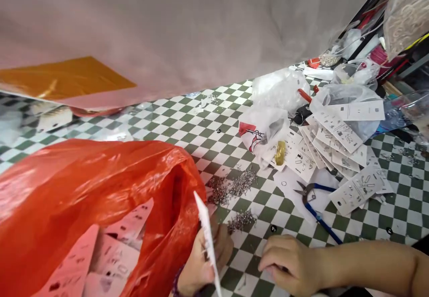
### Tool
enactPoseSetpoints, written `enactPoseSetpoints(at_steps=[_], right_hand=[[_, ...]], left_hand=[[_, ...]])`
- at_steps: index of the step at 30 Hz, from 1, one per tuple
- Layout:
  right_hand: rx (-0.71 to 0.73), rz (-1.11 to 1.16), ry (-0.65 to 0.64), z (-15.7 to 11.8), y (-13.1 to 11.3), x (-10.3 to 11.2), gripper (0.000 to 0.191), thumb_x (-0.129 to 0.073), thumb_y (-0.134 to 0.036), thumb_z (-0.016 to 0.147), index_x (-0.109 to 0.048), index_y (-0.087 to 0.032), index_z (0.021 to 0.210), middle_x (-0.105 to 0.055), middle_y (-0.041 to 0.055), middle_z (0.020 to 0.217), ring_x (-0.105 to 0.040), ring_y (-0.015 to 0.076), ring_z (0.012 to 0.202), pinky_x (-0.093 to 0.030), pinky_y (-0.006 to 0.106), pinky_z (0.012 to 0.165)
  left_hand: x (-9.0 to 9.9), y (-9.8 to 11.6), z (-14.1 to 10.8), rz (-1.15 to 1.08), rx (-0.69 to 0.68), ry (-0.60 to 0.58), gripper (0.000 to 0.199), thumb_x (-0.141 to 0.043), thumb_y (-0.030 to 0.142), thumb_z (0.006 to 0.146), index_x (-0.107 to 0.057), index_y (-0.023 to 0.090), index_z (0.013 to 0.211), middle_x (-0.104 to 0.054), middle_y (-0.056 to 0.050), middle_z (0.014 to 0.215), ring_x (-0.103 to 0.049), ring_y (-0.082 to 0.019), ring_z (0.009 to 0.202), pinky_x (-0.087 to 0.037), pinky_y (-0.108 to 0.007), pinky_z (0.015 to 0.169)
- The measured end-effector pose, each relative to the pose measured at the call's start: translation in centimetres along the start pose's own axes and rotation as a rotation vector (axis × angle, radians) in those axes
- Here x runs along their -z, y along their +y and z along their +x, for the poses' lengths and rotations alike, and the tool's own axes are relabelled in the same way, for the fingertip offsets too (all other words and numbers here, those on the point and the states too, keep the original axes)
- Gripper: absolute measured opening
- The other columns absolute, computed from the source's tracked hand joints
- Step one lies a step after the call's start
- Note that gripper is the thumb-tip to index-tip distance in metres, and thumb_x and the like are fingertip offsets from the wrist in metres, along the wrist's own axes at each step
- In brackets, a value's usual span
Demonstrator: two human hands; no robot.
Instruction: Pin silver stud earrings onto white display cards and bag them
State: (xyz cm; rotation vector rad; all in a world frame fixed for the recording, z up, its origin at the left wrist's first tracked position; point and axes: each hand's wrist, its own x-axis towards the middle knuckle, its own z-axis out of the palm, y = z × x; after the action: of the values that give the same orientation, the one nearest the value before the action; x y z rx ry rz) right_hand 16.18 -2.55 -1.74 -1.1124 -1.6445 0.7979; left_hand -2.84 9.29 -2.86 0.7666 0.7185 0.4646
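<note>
White rectangular printed card point(207, 239) pinched upright in left hand point(203, 259), at mouth of orange-red plastic bag point(100, 190). Right hand point(288, 261) curled nearly shut, contents indiscernible, over green-and-white checkered surface point(234, 131), near loose silver metal findings point(241, 221).

A green-and-white checkered surface point(214, 140) carries it all. Blue-handled pliers point(315, 203) lie on a white sheet point(288, 178). Left of the pliers sit heaps of small silver pieces point(243, 181). Beyond the pliers spreads a fanned pile of printed cards point(330, 143), with a white plastic bag point(261, 131) just beside it and a clear plastic bag point(279, 89) behind it
</note>
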Motion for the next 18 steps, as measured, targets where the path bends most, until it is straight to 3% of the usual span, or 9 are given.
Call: enactPoseSetpoints(at_steps=[3,6,8,11,15,18], right_hand=[[-0.026,0.008,0.001,0.1,-0.2,0.5,0.025,-0.043,-0.011,0.077,-0.062,-0.018,0.092,-0.064,0.0063,0.071,-0.061,0.015,0.062,-0.054,0.023,0.058],[-0.067,0.062,0.003,0.5,0.1,0.7,0.021,-0.044,-0.011,0.081,-0.063,-0.017,0.09,-0.065,0.0071,0.073,-0.061,0.0146,0.064,-0.053,0.024,0.058],[-0.156,0.099,0.001,0.7,0.2,0.8,0.02,-0.045,-0.012,0.083,-0.064,-0.017,0.087,-0.066,0.0064,0.076,-0.06,0.0125,0.063,-0.052,0.023,0.057],[-0.308,0.132,-0.01,0.9,0.3,1.0,0.015,-0.049,-0.015,0.084,-0.064,-0.018,0.083,-0.065,0.0038,0.074,-0.06,0.0125,0.064,-0.051,0.024,0.056],[-0.361,0.188,0.057,1.4,0.5,1.7,0.012,-0.052,-0.022,0.084,-0.063,-0.018,0.087,-0.063,0.0024,0.075,-0.06,0.0124,0.062,-0.051,0.026,0.056],[-0.378,0.09,0.148,2.8,0.9,2.7,0.014,-0.053,-0.025,0.084,-0.061,-0.019,0.093,-0.063,0.0025,0.08,-0.059,0.0127,0.066,-0.051,0.027,0.059]], left_hand=[[-0.6,0.8,-0.1,-0.368,0.081,-0.137,0.044,-0.073,0.051,0.065,-0.041,0.023,0.056,-0.02,0.007,0.035,-0.019,-0.008,0.023,-0.02,-0.025,0.03],[-1.6,2.0,0.5,-0.495,-0.095,-0.216,0.048,-0.086,0.029,0.051,-0.04,0.021,0.061,-0.015,0.011,0.039,-0.011,-0.003,0.026,-0.015,-0.021,0.03],[-2.1,2.6,0.8,-0.493,-0.082,-0.187,0.047,-0.087,0.024,0.052,-0.042,0.02,0.065,-0.022,0.012,0.044,-0.012,-0.001,0.03,-0.018,-0.018,0.034],[-2.4,3.0,0.8,-0.487,-0.117,-0.199,0.047,-0.087,0.018,0.051,-0.045,0.021,0.07,-0.035,0.013,0.047,-0.02,0.0,0.032,-0.027,-0.015,0.036],[-2.4,3.5,0.5,-0.561,-0.208,-0.153,0.049,-0.087,0.013,0.049,-0.046,0.021,0.075,-0.052,0.014,0.055,-0.042,-0.001,0.039,-0.036,-0.012,0.04],[-2.0,3.7,0.5,-0.621,-0.232,-0.14,0.034,-0.077,0.009,0.064,-0.048,0.02,0.077,-0.059,0.012,0.06,-0.048,-0.001,0.042,-0.038,-0.012,0.041]])
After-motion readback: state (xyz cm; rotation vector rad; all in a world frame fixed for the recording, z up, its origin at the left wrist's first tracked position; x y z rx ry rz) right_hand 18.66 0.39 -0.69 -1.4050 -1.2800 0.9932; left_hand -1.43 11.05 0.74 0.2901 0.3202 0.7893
